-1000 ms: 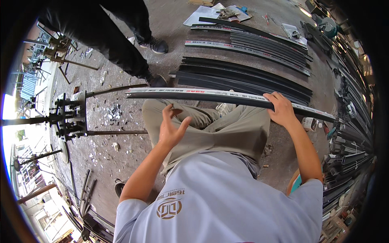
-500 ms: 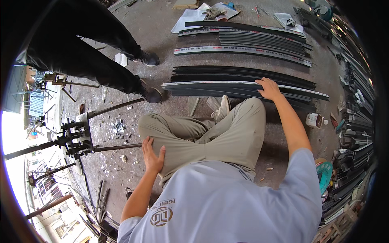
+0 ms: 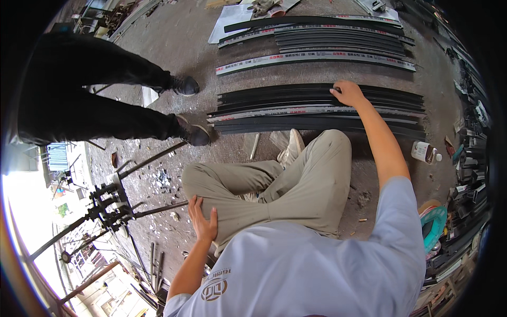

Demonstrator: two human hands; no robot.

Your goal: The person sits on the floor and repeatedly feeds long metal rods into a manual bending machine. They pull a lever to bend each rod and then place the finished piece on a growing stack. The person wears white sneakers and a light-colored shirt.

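On the floor ahead of my crossed legs lies a bundle of long black profile strips (image 3: 274, 96), side by side. One strip with printed white film (image 3: 296, 111) runs among them. Reaching over the bundle, my right hand (image 3: 349, 95) has its fingers curled at the far side, closed around the edge of a black strip; the fingertips are partly hidden. Against my left thigh rests my left hand (image 3: 204, 222), fingers apart and holding nothing.
Farther out lies a second group of strips (image 3: 338, 45), with papers and gloves (image 3: 264, 7) behind it. A co-worker's black-trousered legs (image 3: 121, 119) stand at left, near a metal clamp-like frame (image 3: 111, 203). A bottle (image 3: 424, 152) and teal ring (image 3: 434, 230) are at right.
My right hand has moved from the white-filmed strip to the far side of the near bundle, and its fingers have curled in. The left hand stays on my thigh. The view has shifted slightly.
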